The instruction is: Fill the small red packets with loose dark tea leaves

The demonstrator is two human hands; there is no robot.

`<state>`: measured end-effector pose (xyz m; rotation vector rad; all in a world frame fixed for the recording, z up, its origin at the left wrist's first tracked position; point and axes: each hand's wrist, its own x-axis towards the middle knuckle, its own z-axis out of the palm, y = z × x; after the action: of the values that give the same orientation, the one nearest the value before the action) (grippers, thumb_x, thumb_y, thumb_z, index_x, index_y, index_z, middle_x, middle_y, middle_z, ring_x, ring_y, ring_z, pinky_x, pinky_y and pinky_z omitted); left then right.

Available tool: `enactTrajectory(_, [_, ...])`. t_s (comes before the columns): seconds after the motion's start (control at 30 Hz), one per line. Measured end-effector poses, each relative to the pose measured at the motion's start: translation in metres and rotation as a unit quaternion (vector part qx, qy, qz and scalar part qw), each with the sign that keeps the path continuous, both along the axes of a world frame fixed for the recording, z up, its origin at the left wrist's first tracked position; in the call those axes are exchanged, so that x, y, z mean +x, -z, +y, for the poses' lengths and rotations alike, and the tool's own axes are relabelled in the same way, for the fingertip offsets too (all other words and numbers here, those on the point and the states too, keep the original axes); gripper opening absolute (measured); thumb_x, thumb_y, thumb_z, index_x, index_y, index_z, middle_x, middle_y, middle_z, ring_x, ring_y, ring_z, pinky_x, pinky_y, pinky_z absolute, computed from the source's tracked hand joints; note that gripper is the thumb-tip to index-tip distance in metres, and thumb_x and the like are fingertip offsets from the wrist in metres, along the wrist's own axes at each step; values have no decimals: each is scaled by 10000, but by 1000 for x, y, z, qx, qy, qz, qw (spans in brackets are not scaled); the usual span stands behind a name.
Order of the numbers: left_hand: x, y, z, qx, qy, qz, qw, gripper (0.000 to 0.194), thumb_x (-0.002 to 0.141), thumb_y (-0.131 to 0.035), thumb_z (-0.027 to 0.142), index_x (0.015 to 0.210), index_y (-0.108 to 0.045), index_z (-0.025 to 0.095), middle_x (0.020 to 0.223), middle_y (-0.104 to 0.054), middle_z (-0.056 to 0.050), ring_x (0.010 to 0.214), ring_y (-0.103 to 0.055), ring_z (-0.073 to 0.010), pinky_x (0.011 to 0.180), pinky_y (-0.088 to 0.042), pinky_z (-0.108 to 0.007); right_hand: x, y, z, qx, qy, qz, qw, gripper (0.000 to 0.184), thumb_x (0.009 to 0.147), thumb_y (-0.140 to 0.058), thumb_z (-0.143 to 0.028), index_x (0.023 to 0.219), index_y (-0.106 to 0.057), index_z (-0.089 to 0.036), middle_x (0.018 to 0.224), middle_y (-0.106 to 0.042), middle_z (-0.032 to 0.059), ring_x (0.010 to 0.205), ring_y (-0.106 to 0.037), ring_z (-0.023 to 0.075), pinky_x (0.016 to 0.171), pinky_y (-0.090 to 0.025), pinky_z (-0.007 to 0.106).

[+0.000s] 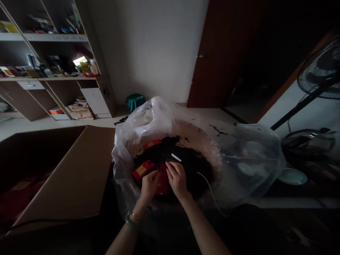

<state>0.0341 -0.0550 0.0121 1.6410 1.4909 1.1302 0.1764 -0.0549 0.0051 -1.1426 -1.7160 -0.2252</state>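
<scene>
While pinching red packet over dark shreds in near half of tub, note left hand closed narrow on its edge toward tub's left wall, right hand likewise on its edge toward tub's right wall; cannot tell firmness of hold. Judge light, limp, likely thin-walled and slightly slick, apt to crease or tear if pulled hard. Best taken by both corners nearest tub's far wall. Expect like handling from labelled packet lying on shreds near tub's left wall
</scene>
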Motion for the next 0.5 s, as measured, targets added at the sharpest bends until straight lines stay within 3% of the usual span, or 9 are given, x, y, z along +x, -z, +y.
enactTrajectory(0.1, [0,-1,0,8,8,1,1000,335,799,-501,397,738,-709,141,647,-686,-35,610,-613,-167,580,-460,-235,-1,4,-1,-11,-16,-15,1000,403,891,-491,-108,1258,-579,-249,1046,-629,100,1011,-556,216,879,-497,385])
enactTrajectory(0.23, [0,-2,-2,-9,33,-1,999,318,801,-506,382,803,-721,149,634,-685,-29,545,-590,-151,538,-452,-227,-2,3,0,-29,0,0,1000,466,897,-497,-159,1359,-477,-216,1079,-604,129,1038,-555,234,888,-503,405])
enactTrajectory(0.5, [1,2,-4,-24,27,-13,999,349,798,-508,413,793,-717,134,680,-696,-32,627,-607,-166,603,-462,-238,-1,4,3,-25,-41,20,999,421,902,-485,-137,1306,-538,-246,1095,-666,97,1040,-585,214,902,-525,403])
